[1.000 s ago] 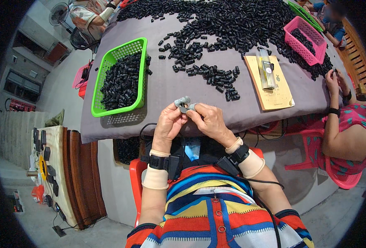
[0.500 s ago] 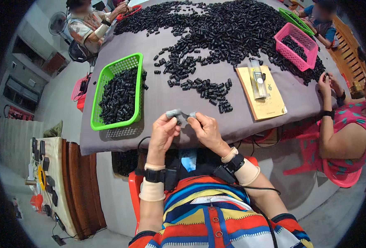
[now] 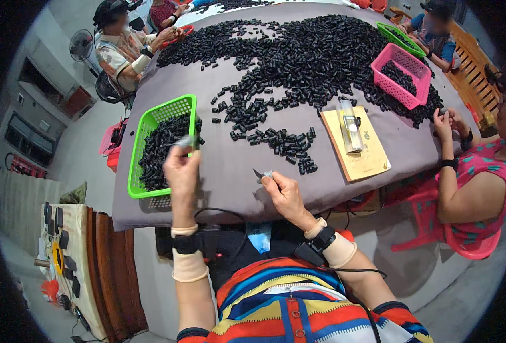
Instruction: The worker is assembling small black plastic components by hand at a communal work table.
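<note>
Over the right rim of a green plastic basket (image 3: 192, 108), my left hand (image 3: 181, 171) is smeared by motion, with grey wrapping on a fingertip. Whether it holds anything does not show. Inside the basket lie many short black cylindrical pieces (image 3: 164, 143). My right hand (image 3: 286, 197) is closed in a pinch near the table's front edge, grey wrapping at its fingertips. A small dark knife blade (image 3: 257, 174) sticks out of that pinch toward the left. Just beyond this hand lies a small cluster of the same black pieces (image 3: 287, 146).
A large heap of black pieces (image 3: 333, 51) covers the far part of the cloth-covered table (image 3: 219, 171). A yellowish book (image 3: 367, 163) carries a clear plastic tool (image 3: 353, 134). A pink basket (image 3: 416, 103) stands at right beside a seated person (image 3: 473, 194). Others sit farther off.
My left hand has moved left from beside the right hand to over the green basket. The right hand still grips the knife, slightly lower in the picture. The view has shifted a little.
</note>
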{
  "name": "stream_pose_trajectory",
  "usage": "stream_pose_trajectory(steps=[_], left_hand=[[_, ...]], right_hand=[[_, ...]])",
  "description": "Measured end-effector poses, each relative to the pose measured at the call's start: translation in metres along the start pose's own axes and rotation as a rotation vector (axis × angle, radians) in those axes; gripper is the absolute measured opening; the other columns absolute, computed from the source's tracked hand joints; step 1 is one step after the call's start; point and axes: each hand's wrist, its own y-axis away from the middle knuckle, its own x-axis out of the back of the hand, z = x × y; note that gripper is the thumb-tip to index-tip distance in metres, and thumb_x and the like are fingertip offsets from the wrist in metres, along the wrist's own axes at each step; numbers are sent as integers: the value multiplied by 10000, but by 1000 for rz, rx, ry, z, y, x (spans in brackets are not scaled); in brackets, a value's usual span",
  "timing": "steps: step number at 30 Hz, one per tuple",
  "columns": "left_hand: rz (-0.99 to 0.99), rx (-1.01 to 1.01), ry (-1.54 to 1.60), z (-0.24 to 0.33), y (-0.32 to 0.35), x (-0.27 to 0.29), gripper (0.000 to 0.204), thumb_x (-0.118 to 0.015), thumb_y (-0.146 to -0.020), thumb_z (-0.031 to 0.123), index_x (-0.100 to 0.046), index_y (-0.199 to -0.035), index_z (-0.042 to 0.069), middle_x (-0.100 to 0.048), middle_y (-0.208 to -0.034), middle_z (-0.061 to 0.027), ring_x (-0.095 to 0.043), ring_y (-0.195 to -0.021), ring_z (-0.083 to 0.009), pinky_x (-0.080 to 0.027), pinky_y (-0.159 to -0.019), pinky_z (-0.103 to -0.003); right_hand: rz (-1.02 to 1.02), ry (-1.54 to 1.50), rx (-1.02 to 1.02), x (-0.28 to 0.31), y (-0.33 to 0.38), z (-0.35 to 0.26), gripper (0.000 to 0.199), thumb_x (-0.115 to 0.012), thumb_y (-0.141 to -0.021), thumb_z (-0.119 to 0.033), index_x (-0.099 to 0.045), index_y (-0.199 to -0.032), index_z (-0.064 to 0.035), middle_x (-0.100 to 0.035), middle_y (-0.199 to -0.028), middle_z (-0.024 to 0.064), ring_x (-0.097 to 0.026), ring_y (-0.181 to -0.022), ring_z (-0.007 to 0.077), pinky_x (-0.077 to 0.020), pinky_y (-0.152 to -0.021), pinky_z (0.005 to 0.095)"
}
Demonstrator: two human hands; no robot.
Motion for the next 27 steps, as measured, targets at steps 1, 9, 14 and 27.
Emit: stream_pose_trajectory(steps=[1,9,14,27], left_hand=[[-103,100,-55,4,4,-17,328,-642,-786,64,-609,-1113,63,-589,-826,27,-471,-574,-35,-375,-479,-177],[-400,292,35,11,-76,-87,261,-622,-796,74,-617,-1056,53,-605,-861,3,-538,-706,-55,-444,-595,-184],[-278,236,-102,5,-119,-104,324,-651,-746,97,-614,-1064,44,-621,-892,-45,-560,-752,-112,-460,-642,-252],[-116,26,-375,-90,-190,-130,357,-638,-740,218,-617,-1027,6,-595,-920,-186,-550,-883,-294,-437,-786,-371]], right_hand=[[-3,-32,-57,2,-1,2,265,-556,-894,-203,-517,-718,-9,-476,-554,75,-402,-506,82,-338,-457,288],[155,-138,-146,22,-29,3,315,-505,-936,-272,-531,-745,-23,-524,-601,0,-445,-557,56,-371,-500,234],[215,-28,-33,49,-99,0,338,-504,-937,-299,-542,-748,-21,-581,-622,27,-500,-571,78,-392,-514,242],[559,503,79,120,-263,61,343,-439,-945,-339,-564,-862,-30,-609,-746,165,-555,-681,364,-438,-632,412]])
